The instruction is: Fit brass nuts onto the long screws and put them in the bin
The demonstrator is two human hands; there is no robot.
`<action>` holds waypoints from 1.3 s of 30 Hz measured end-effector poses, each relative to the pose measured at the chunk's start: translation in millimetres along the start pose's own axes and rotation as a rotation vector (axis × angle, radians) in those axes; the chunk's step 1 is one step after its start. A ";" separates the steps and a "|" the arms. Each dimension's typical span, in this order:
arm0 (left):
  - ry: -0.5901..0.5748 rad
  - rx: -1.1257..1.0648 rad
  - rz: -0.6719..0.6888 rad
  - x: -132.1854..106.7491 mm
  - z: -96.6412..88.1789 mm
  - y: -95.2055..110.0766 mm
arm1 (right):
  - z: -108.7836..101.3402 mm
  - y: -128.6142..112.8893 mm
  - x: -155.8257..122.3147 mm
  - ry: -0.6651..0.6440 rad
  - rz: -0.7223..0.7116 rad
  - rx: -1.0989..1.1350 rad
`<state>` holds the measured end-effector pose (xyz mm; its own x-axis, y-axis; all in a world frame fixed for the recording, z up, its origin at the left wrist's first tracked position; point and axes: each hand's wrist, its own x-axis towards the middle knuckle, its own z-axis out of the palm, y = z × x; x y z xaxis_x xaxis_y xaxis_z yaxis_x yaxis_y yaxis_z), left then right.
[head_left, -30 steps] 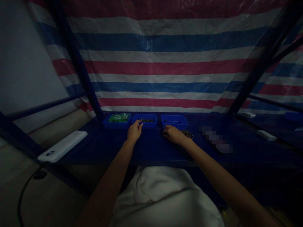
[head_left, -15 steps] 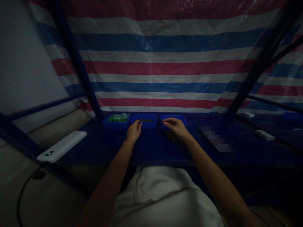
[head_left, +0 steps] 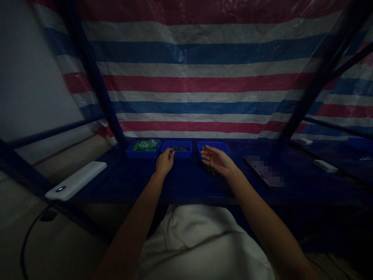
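Observation:
My left hand is closed in a pinch at the front left corner of the middle blue tray. What its fingertips hold is too small and dark to name. Thin dark metal pieces lie in that tray. My right hand is turned with the palm to the left, in front of the right blue tray. Its thumb and forefinger meet around a tiny dark spot that I cannot make out, while the other fingers fan out. Below it, partly hidden, is a pile of small brass-coloured pieces.
A left blue tray contains green-and-clear plastic pieces. On the dark blue table a phone lies at right. A long white device rests at the left edge. Blue posts and a striped sheet stand behind.
My right hand has rolled so its palm faces left, its fingers have fanned out, and it covers more of the brass-coloured pile. My left hand has hardly moved.

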<state>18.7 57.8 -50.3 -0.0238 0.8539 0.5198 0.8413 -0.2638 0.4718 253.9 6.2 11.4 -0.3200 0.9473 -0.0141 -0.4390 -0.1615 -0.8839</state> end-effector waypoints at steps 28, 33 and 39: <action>0.002 0.019 -0.007 -0.1 -2.4 2.4 | -56.4 8.1 47.0 0.415 -0.672 -0.905; -0.001 0.015 -0.005 -0.2 -2.1 1.6 | -64.5 6.7 61.3 0.390 -0.618 -1.016; -0.009 0.025 -0.015 -0.4 -3.2 2.8 | -60.3 -3.0 31.7 0.366 -0.681 -1.170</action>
<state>19.4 55.3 -46.8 -0.0321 0.8617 0.5064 0.8541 -0.2396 0.4617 295.7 53.4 -14.6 -0.0163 0.7922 0.6101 0.5851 0.5024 -0.6366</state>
